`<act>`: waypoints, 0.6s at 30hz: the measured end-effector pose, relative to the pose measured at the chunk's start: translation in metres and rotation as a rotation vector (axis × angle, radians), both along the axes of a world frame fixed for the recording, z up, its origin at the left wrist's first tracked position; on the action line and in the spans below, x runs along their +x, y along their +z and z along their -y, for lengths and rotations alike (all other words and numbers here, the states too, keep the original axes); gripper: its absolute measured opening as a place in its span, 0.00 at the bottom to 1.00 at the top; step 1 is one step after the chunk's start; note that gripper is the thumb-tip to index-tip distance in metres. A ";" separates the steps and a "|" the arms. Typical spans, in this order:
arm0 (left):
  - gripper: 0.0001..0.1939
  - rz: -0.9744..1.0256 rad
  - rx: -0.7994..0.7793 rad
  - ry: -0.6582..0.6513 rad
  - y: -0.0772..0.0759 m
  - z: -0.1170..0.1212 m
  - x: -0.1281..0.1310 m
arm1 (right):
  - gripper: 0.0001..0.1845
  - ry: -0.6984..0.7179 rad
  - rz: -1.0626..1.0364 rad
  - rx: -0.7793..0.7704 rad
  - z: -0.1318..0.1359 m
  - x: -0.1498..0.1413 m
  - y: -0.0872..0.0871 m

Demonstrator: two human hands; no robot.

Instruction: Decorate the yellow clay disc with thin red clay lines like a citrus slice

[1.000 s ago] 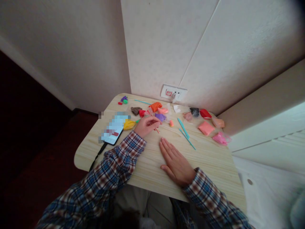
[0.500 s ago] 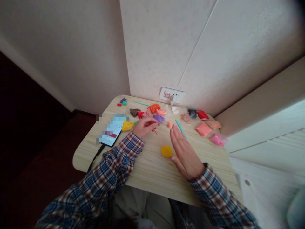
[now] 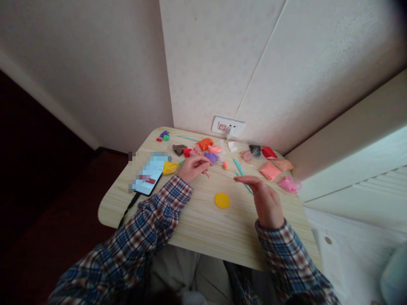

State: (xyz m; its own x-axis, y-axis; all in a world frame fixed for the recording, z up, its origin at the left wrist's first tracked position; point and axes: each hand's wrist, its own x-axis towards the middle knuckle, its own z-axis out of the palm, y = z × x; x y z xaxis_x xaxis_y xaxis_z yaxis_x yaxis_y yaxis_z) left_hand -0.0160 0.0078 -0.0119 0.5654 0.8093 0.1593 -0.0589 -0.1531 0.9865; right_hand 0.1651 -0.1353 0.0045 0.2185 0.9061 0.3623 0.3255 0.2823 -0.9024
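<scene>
A flat round yellow clay disc (image 3: 221,200) with a thin pinkish edge lies on the wooden table (image 3: 197,220). To its right, my right hand (image 3: 266,203) is raised off the table, fingers stretched out and holding nothing. My left hand (image 3: 191,168) rests beyond the disc to the left, fingers curled together. A thin orange-red stick (image 3: 207,174) pokes out beneath those fingers; the rest of it is hidden. Just past that hand lies a purple clay packet (image 3: 211,157). A small orange-pink clay lump (image 3: 225,165) sits to the right of the packet.
Blue modelling tools (image 3: 238,166) lie behind my right hand. A phone (image 3: 149,176) with a black cable is at the left, beside a yellow clay packet (image 3: 170,167). Pink packets (image 3: 270,171) lie at the right. A wall socket (image 3: 228,126) is behind the table.
My right hand was flat over the spot where the disc lies. It has lifted and moved right, uncovering the yellow disc. My left hand has stayed put.
</scene>
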 end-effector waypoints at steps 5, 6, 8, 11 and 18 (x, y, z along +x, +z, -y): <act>0.12 -0.025 -0.018 -0.008 0.000 0.001 0.000 | 0.32 0.274 -0.377 -0.262 -0.024 -0.030 0.000; 0.12 -0.028 -0.010 -0.004 0.000 0.001 0.000 | 0.33 0.304 -0.358 -0.296 -0.028 -0.038 -0.007; 0.11 -0.026 0.006 0.007 0.001 0.001 -0.001 | 0.33 0.338 -0.316 -0.347 -0.034 -0.050 -0.021; 0.11 -0.021 0.009 0.008 0.002 0.001 -0.001 | 0.33 0.363 -0.300 -0.391 -0.036 -0.052 -0.033; 0.09 -0.005 -0.012 -0.010 0.005 0.004 0.000 | 0.34 0.363 -0.294 -0.433 -0.035 -0.038 -0.033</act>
